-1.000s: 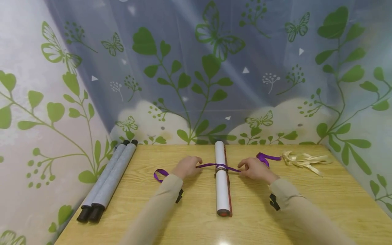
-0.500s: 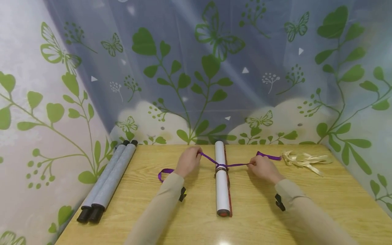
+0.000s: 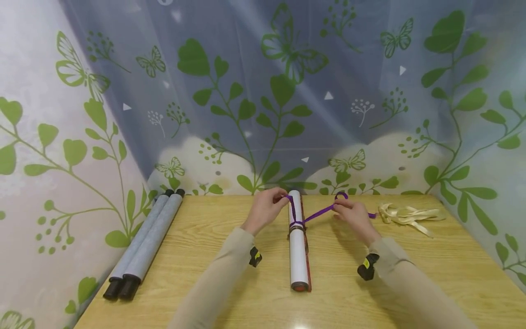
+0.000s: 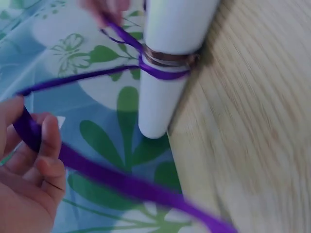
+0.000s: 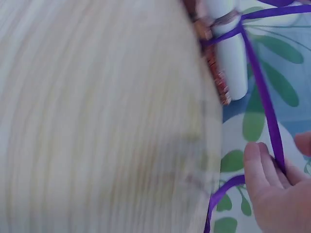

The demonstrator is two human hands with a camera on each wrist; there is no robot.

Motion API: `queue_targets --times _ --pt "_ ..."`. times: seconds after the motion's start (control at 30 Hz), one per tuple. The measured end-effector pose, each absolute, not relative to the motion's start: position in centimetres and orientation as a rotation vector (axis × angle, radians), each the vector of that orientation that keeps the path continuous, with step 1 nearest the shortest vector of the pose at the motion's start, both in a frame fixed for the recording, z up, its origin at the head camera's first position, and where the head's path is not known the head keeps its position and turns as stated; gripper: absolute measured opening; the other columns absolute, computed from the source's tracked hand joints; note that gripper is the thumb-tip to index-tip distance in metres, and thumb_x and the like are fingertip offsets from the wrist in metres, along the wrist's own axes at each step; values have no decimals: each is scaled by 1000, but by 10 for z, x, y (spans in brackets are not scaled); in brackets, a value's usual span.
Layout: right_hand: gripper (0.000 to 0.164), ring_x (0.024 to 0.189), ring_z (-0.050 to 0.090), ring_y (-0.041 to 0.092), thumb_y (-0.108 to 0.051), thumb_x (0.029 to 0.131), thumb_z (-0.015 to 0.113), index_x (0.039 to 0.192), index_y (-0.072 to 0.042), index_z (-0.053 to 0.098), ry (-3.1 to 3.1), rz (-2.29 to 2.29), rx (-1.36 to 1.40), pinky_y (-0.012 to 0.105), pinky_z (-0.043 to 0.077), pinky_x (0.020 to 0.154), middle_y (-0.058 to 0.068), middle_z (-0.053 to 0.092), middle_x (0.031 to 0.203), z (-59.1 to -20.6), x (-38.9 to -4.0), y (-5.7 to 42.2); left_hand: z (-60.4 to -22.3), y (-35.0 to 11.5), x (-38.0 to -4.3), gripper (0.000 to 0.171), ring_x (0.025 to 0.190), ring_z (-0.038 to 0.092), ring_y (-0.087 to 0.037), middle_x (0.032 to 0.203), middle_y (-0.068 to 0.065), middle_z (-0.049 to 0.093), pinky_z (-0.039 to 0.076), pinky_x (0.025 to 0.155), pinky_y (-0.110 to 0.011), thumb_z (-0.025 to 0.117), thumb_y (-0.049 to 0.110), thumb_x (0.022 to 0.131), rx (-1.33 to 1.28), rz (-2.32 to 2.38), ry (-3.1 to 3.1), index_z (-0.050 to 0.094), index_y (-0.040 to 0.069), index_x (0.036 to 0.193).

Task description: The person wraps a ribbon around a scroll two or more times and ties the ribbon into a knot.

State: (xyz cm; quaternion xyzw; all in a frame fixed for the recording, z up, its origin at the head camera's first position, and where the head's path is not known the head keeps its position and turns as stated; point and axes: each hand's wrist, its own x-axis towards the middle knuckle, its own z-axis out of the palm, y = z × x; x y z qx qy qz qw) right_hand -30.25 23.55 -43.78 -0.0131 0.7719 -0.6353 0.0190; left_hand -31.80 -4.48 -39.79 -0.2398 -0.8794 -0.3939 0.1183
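Observation:
A white rolled scroll lies lengthwise on the table, with a reddish strip along its right side and a dark band around its middle. Purple ribbon loops around it just beyond that band. My left hand pinches one length of the ribbon above the scroll's far half; its tail trails past the fingers in the left wrist view. To the right of the scroll, my right hand holds the other length, which slants up taut from the loop. In the right wrist view this ribbon passes between the fingers.
Two grey rolls with black ends lie side by side at the table's left edge. A bundle of pale yellow ribbons lies at the back right. A patterned curtain stands right behind the wooden table.
My left hand has moved right and away, carrying its ribbon length up over the scroll. My right hand first drew outward, then lifted, so its length now slants upward.

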Motion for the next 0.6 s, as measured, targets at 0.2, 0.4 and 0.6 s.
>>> queue_targets --times 0.2,0.4,0.6 --pt "33 105 64 9 -13 102 51 131 1 55 1984 -2419 0 27 51 97 9 55 131 -423 -302 229 -397 -46 -317 20 55 48 -7 67 2 60 42 54 -21 57 22 98 -729 -1137 -2631 73 12 91" --pt "14 88 67 7 -10 99 57 97 -14 70 1755 -2652 7 22 56 81 -4 69 94 -409 -306 228 -389 -48 -315 22 73 65 -19 85 -6 70 55 63 -29 57 9 91 -709 -1501 -2618 73 10 105" --pt "18 86 63 7 -15 100 57 115 -8 63 2047 -2446 -68 21 55 78 -2 66 106 -397 -315 224 -385 -41 -314 21 74 66 -25 91 -14 72 56 65 -37 54 7 96 -744 -1591 -2541 71 6 109"
